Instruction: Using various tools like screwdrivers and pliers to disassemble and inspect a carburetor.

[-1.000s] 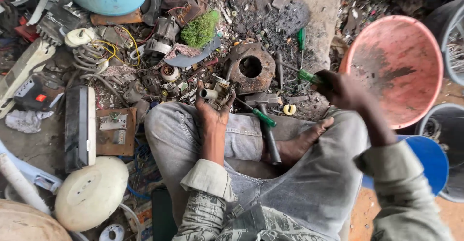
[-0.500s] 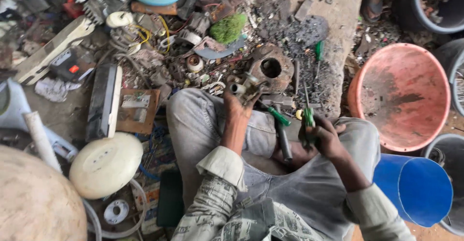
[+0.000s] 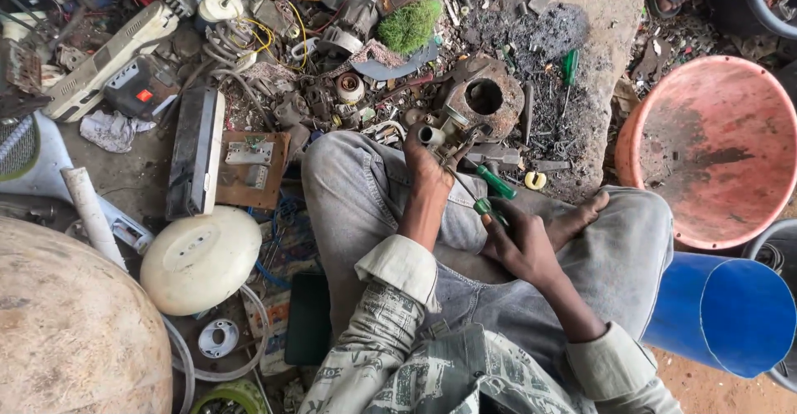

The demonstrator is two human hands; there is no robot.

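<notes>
1. The person sat on the ground with legs crossed, and both hands worked over the lap, at the edge of the scrap pile.
2. The left hand [image 3: 432,169] was closed around a small metal part [image 3: 444,136], which it held just above the left knee, touching the near edge of the pile beside the rusty round housing [image 3: 486,98].
3. The right hand [image 3: 523,244] was clenched on the green handle of a screwdriver [image 3: 486,206], lower down and closer to the body.
4. The long axis of the screwdriver ran on a diagonal, from the right hand up and to the left, toward the metal part. The thin shaft seemed to reach the part, but the tip was hidden among the fingers, so the contact could not be confirmed.
5. The part therefore lay ahead of the right hand and slightly to its left, and the left hand was the nearer one, because it already gripped the part.
6. A second green screwdriver [image 3: 498,183] rested on the leg just beside the first one.
7. A red basin [image 3: 714,152] stood well apart, at the right side.
</notes>
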